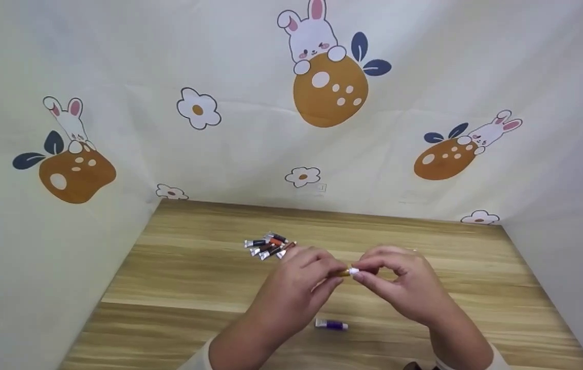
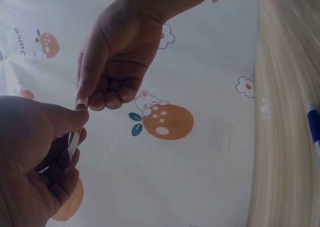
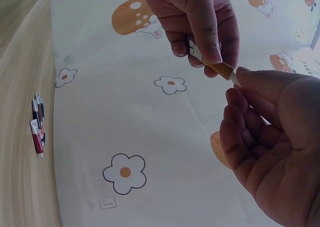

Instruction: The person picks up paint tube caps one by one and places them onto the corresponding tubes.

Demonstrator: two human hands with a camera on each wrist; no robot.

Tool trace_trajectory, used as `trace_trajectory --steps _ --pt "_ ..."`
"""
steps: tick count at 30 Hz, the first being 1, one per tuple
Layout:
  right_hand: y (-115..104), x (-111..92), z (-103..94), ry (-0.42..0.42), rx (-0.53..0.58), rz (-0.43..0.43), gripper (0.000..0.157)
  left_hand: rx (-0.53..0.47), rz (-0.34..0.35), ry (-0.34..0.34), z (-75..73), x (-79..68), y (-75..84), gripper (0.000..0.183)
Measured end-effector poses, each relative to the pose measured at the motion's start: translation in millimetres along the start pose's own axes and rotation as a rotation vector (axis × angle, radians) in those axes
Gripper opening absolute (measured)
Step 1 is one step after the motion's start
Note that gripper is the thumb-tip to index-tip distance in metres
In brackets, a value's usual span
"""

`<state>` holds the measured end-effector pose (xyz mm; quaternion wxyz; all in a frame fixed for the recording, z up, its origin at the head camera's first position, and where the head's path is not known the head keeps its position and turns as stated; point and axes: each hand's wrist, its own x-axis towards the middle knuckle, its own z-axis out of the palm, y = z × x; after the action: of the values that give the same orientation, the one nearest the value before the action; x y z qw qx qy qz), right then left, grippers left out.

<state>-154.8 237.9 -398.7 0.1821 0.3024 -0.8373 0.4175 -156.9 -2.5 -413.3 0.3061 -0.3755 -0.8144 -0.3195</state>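
Note:
An ochre-yellow paint tube (image 3: 220, 67) with a white cap (image 1: 354, 271) is held over the table between both hands. My left hand (image 1: 296, 282) pinches the tube's body between thumb and fingers, hiding part of it. At the cap end, the thumb and index finger of my right hand (image 1: 410, 282) grip the white cap. In the right wrist view the cap is mostly covered by those fingertips. Below the hands lies a purple paint tube (image 1: 330, 324) with a white cap.
Several paint tubes (image 1: 275, 242) with dark, brown and orange bodies lie in a loose pile beyond the left hand. They rest on a wood-grain table (image 1: 183, 272). Pale cloth walls (image 1: 240, 154) printed with rabbits, oranges and flowers rise around it.

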Motion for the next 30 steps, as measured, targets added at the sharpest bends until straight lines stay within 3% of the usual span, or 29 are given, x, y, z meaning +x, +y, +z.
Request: trace_trajectory --steps 6,14,30 --pt "0.9 0.2 -0.2 -0.014 -0.027 0.038 0.015 -0.016 -0.018 -0.017 0.3 -0.5 0.5 0.013" --pt "3.4 1.9 -1.1 -0.055 -0.002 0.058 0.02 -0.042 -0.017 -0.017 -0.1 0.2 1.0 0.015" --pt "5.2 -1.3 -2.6 0.001 0.006 0.025 0.028 -0.028 -0.018 -0.003 1.2 -0.7 0.1 0.015"
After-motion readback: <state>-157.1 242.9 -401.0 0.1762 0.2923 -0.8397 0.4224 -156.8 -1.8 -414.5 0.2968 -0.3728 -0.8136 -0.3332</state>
